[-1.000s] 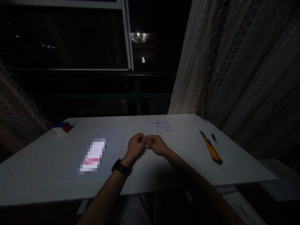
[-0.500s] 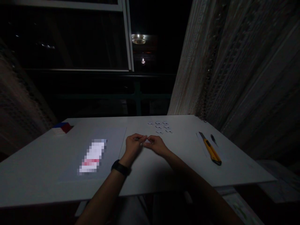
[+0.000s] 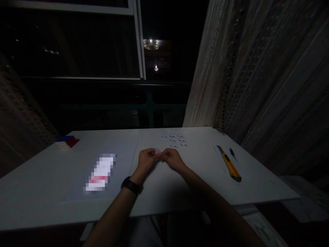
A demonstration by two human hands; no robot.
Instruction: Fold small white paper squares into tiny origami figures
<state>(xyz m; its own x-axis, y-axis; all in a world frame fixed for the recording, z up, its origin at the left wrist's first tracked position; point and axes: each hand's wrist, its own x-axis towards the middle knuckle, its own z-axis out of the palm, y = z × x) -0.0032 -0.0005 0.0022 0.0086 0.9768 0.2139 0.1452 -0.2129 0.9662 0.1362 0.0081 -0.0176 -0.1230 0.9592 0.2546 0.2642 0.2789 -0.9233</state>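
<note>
My left hand (image 3: 147, 161) and my right hand (image 3: 173, 159) meet over the middle of a white table (image 3: 195, 178). Both pinch a small pale piece of paper (image 3: 158, 151) between their fingertips, just above the tabletop. A dark watch (image 3: 131, 185) sits on my left wrist. Several small paper pieces (image 3: 174, 140) lie in a cluster just beyond my hands.
A yellow utility knife (image 3: 230, 166) and a small dark tool (image 3: 233, 154) lie at the right. A large white sheet (image 3: 120, 151) with a blurred-out object (image 3: 100, 172) lies left. A red and blue block (image 3: 66, 141) sits at the far left corner. Curtains hang right.
My hands stay together in the same spot. The fingers have shifted a little and the small paper piece now shows above the fingertips.
</note>
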